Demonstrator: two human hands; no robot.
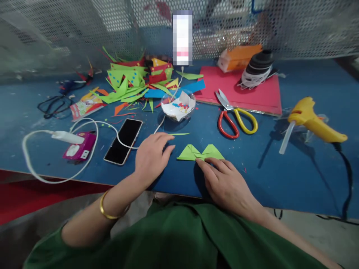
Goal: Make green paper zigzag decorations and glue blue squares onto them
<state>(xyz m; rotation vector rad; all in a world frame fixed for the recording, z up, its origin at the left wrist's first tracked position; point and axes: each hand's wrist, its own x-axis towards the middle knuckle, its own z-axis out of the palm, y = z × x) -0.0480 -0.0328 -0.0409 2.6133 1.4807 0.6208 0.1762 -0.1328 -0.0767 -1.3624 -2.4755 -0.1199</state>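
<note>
A light green sheet of folded paper lies on the blue table, its two raised peaks pointing away from me. My right hand is closed on its near edge, thumb and fingers at the middle and right of the paper. To the left, my left hand hovers or rests by the table, open, thumb apart from the fingers and holding nothing. A thin green paper strip lies just beyond its fingertips. Parts of the paper's near edge are hidden under my right fingers.
Scissors and a yellow glue gun lie to the right. A bowl of paper bits stands ahead, near cut paper scraps and red sheets. A phone and a cabled purple box are left.
</note>
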